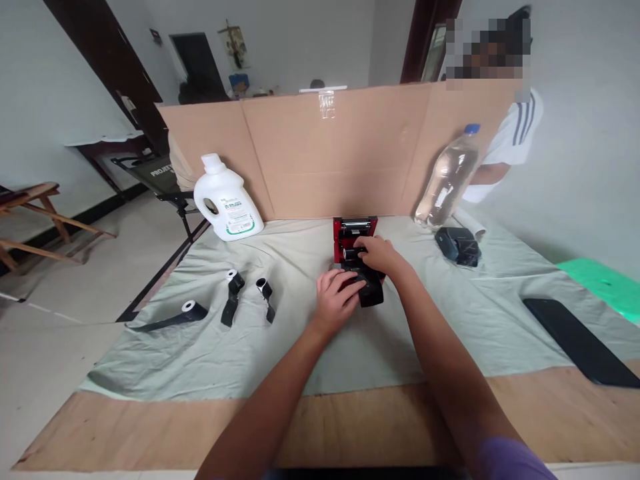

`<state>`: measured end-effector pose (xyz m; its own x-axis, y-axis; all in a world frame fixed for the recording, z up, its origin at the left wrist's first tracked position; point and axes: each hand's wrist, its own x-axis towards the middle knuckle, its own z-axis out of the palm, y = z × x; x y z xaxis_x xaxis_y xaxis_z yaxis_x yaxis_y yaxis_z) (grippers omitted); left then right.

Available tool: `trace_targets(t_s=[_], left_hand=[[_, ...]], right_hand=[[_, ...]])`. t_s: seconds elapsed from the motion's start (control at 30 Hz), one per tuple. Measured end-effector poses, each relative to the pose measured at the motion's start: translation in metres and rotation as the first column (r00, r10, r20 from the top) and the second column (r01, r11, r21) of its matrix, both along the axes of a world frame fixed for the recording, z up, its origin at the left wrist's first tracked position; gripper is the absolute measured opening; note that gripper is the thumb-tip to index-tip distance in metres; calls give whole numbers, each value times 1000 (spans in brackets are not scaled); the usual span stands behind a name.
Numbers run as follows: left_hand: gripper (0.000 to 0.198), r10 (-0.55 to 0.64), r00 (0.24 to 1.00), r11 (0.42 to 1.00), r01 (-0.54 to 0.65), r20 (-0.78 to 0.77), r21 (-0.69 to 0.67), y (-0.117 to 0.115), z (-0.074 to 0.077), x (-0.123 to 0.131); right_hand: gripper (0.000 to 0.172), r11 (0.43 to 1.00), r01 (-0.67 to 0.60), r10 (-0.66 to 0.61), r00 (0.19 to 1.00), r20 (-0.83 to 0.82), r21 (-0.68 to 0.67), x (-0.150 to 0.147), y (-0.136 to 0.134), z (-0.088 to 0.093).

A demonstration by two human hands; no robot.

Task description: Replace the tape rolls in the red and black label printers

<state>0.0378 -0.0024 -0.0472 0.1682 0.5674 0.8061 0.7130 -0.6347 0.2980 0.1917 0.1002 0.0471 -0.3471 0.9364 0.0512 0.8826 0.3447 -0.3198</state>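
Observation:
A small red-and-black printer (355,230) stands opened up on the cloth, its raised lid showing a bright metal roller. My right hand (380,256) reaches into it, fingers closed on a small black roll (349,254) with a white core. My left hand (336,295) lies over the printer's black front part, fingers curled onto it and steadying it. Off to the left lie three more partly unwound black rolls: one roll (194,309) with a long tail, a second roll (235,281) and a third roll (264,288).
A cardboard panel (330,160) stands along the back. In front of it are a white jug (230,203) and a tilted water bottle (449,177). A dark device (457,246) and a black phone (575,333) lie on the right. Another person's arm (493,173) shows behind the panel.

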Motion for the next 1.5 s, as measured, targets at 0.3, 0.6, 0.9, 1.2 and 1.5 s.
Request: trace_targets(t_s=[0.3, 0.6, 0.9, 1.2, 1.5], left_hand=[[35, 31, 999, 999, -32, 38, 9, 2, -1, 4], [34, 21, 996, 999, -17, 84, -46, 2, 0, 0], [33, -48, 996, 999, 49, 75, -12, -3, 2, -1], [57, 182, 671, 761, 367, 719, -535, 38, 20, -14], [64, 347, 392, 494, 696, 852, -521, 65, 18, -20]], right_hand=[[35, 995, 104, -104, 995, 11, -5, -7, 1, -1], [44, 968, 241, -211, 654, -727, -64, 30, 30, -5], [21, 992, 127, -59, 453, -889, -1, 22, 2, -37], [77, 977, 23, -209, 258, -943, -211, 22, -9, -76], [74, 967, 19, -248, 274, -929, -252, 16, -17, -69]])
